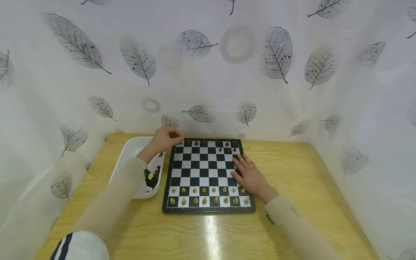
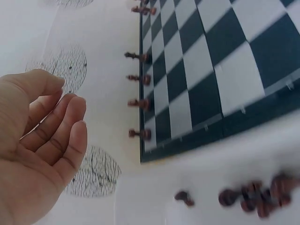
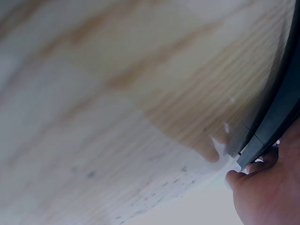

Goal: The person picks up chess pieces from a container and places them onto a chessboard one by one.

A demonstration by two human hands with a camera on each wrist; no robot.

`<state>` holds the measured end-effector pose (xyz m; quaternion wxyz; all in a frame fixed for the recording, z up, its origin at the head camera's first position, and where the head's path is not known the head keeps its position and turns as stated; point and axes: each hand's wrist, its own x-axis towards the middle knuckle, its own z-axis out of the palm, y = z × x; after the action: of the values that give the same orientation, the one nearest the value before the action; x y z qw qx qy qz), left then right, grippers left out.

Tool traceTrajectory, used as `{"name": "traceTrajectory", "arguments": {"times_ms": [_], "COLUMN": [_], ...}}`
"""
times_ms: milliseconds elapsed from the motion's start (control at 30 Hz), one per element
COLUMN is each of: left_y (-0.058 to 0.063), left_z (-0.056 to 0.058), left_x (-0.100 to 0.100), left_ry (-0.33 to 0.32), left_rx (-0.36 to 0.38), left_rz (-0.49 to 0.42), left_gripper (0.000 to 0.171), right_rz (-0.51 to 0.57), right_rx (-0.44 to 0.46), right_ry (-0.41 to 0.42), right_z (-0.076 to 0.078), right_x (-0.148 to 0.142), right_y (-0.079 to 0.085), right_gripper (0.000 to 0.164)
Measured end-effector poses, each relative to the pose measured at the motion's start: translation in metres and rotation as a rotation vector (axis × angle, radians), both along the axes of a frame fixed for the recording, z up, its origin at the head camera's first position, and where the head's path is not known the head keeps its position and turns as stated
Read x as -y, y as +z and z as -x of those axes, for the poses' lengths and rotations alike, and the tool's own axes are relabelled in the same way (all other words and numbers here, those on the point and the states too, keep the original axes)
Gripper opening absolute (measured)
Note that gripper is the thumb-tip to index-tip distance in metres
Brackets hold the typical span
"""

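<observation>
A black-and-white chessboard (image 1: pixel 199 173) lies on the table. At its far left corner is my left hand (image 1: pixel 165 139), close to a dark rook (image 2: pixel 140 134) on the corner square. The left wrist view shows that hand (image 2: pixel 47 126) with fingers loosely bent and nothing between them. A dark knight (image 2: pixel 140 103) and bishop (image 2: pixel 139 78) stand beside the rook. My right hand (image 1: pixel 251 176) rests on the board's right edge, fingers spread. Beyond it stand several dark pieces, including a pawn (image 1: pixel 220 149). Light pawns (image 1: pixel 203 190) and light back-row pieces (image 1: pixel 204 200) line the near side.
Left of the board, under my left forearm, sits a white tray (image 1: pixel 121 164) with several dark chess pieces (image 2: pixel 255 197) lying in it. A leaf-patterned curtain (image 1: pixel 208 83) hangs behind and beside the wooden table (image 1: pixel 286 162).
</observation>
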<state>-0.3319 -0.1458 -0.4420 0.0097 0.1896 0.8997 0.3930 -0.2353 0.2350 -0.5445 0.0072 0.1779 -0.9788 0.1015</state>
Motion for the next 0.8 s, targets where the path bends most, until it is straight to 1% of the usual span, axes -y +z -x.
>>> {"name": "traceTrajectory", "arguments": {"times_ms": [100, 233, 400, 600, 800], "left_y": [-0.001, -0.006, -0.014, -0.025, -0.035], "left_z": [-0.003, -0.008, -0.015, -0.024, -0.03], "left_x": [0.013, 0.027, 0.041, 0.057, 0.069], "left_ry": [0.014, 0.025, 0.037, 0.063, 0.064], "left_rx": [-0.003, 0.017, 0.049, 0.056, 0.07], "left_rz": [0.006, -0.009, -0.015, 0.023, 0.039], "left_gripper": [0.018, 0.018, 0.019, 0.017, 0.014], "right_rz": [0.006, 0.007, 0.006, 0.006, 0.012], "right_rx": [-0.001, -0.006, 0.003, 0.005, -0.007], "right_ry": [0.0, 0.0, -0.005, -0.001, -0.001], "right_z": [0.0, 0.0, 0.0, 0.0, 0.0], "right_x": [-0.001, -0.001, -0.002, 0.0, 0.001], "right_y": [0.0, -0.001, -0.001, -0.001, 0.0], "right_gripper": [0.072, 0.072, 0.072, 0.072, 0.072]}}
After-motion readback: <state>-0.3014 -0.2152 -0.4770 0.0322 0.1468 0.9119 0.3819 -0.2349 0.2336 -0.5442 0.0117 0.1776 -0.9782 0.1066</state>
